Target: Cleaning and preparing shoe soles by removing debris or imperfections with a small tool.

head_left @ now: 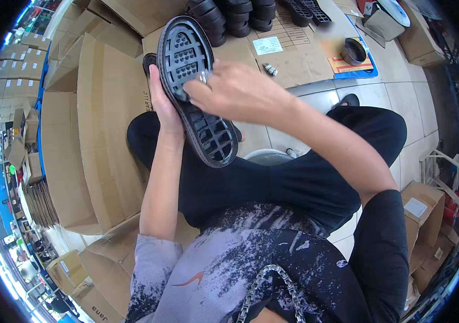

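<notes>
We note 1 dark shoe sole [184,60] raised above the lap, tilted, its latticed face turned up toward the camera; the top end leans left, the lower end reaches over the dark trousers [272,185]. The left hand [166,110] supports it from the left edge, partly open around it; we see the thumb side along the rim, while most of the fingers are hidden behind the sole. The right hand [229,91] is over the sole's middle, fingers curled in a loose pinch, with 1 ring [204,77] visible. It is blurred; we cannot tell whether the fingertips hold a small item or only touch the sole.

Surroundings: beyond the hands we record a cardboard sheet [307,67] bearing 1 white label [267,46] and 1 small metal fitting [270,69]. Dark strapped footwear [236,16] stands along its far side, with 2 more soles [306,12] just to the right. Farther right, a dark bowl [354,51] sits on an orange-and-yellow piece [342,65]. A large open carton [97,145] is at left; we place a round tub [267,156] between the knees.
</notes>
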### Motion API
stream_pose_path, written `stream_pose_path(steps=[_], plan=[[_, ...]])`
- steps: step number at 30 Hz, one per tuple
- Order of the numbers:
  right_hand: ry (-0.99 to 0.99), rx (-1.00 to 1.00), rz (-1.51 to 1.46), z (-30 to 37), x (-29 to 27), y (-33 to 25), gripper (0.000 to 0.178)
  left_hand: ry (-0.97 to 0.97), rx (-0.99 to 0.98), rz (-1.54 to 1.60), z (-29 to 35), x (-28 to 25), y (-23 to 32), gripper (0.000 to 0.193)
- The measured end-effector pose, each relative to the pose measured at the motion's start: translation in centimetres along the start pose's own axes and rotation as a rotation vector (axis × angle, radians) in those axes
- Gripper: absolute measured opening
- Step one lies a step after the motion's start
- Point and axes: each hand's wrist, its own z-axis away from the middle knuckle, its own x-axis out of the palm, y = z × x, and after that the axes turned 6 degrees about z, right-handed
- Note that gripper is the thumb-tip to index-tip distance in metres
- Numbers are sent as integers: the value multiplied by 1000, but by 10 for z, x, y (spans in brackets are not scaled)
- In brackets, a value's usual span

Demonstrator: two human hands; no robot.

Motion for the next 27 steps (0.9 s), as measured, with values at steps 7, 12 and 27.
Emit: stream_pose_path(steps=[7, 12, 27], plan=[[-116, 70, -225, 71, -8, -40, 19, -224, -71, 209, -20, -17, -8, 88], [-454, 374, -729, 73, -19, -7, 24, -250, -152, 185, -35, -15, -29, 86], [-294, 326, -341, 122, -16, 58, 13, -376, -548, 418, -103, 40, -117, 76]])
